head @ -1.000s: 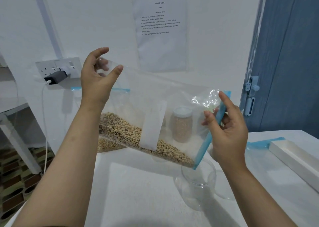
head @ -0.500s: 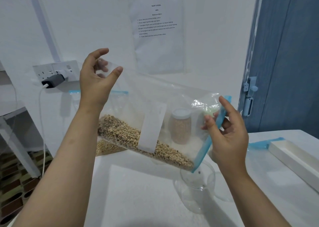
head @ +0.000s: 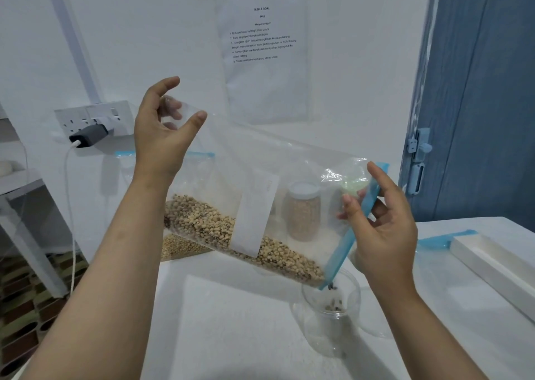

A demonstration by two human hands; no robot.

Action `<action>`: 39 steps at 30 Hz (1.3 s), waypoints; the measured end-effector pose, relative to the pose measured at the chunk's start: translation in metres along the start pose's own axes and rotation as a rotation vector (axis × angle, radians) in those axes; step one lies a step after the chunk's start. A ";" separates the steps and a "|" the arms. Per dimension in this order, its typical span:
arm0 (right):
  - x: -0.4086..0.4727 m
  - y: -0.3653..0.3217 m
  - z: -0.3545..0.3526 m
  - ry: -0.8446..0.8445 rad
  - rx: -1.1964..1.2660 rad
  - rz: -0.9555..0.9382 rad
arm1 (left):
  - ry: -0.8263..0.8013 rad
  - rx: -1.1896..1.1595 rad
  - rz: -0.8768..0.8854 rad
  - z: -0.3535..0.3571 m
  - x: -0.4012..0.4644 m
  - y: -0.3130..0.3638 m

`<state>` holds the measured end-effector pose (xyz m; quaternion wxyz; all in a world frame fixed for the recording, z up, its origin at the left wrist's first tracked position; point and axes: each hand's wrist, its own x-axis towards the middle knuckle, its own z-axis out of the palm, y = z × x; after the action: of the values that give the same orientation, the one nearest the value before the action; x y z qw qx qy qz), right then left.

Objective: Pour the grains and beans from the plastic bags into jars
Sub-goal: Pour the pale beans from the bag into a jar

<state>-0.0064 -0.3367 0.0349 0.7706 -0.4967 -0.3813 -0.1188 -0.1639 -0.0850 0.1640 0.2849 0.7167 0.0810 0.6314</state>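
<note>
A clear plastic bag (head: pixel 289 165) with a blue zip strip (head: pixel 351 235) hangs tilted over the table, half full of black-eyed beans (head: pixel 220 229). My left hand (head: pixel 162 136) pinches its raised bottom corner. My right hand (head: pixel 382 223) grips the blue zip edge at the low end. The bag's lowest corner sits over the mouth of an open clear jar (head: pixel 330 316), and a few beans lie inside the jar. A lidded jar of grain (head: pixel 302 214) shows through the bag.
A second bag of pale beans (head: pixel 179 246) leans on the wall behind. A white tray (head: pixel 498 261) and a blue-edged empty bag (head: pixel 440 239) lie at the right. A charger is plugged into the wall socket (head: pixel 92 119). The blue door (head: pixel 477 90) stands at right.
The bag's low corner has come down to the jar mouth and the first beans have dropped into the jar. Both hands keep their hold.
</note>
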 end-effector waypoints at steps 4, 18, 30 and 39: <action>0.001 0.002 0.000 -0.001 -0.006 0.000 | 0.001 0.003 0.001 0.000 0.001 0.000; 0.003 0.010 -0.005 -0.016 -0.028 -0.003 | 0.002 0.062 0.017 0.001 0.001 -0.005; 0.001 0.008 -0.008 -0.005 -0.074 -0.006 | 0.011 0.161 0.055 0.001 -0.003 0.002; 0.002 0.005 -0.012 -0.003 -0.126 -0.005 | 0.015 0.204 0.091 0.004 -0.003 0.007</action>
<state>0.0034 -0.3442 0.0297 0.7369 -0.5436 -0.3752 -0.1438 -0.1626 -0.0933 0.1648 0.1807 0.7402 0.1144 0.6375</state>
